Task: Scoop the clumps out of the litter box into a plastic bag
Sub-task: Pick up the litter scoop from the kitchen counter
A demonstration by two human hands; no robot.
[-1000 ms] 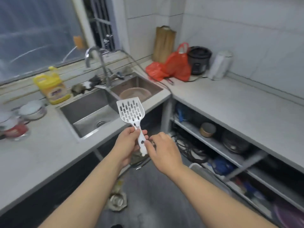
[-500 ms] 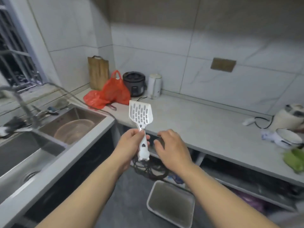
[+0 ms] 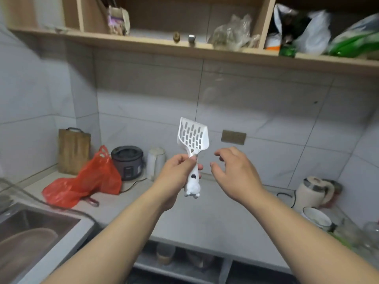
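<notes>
My left hand grips the handle of a white slotted litter scoop, held upright over the grey counter. My right hand hovers just right of the scoop with loosely curled fingers, holding nothing and not touching it. A red plastic bag lies on the counter at the back left. On the wooden shelf above sit several plastic bags, among them a white one. The litter box is out of view.
A cutting board, a dark rice cooker and a white jug stand by the back wall. A kettle and a bowl sit at the right. The sink is at the lower left.
The view swung right and up, from the sink to the counter and shelf; the litter box dropped out of view. My right hand came away from the scoop handle and rose.
</notes>
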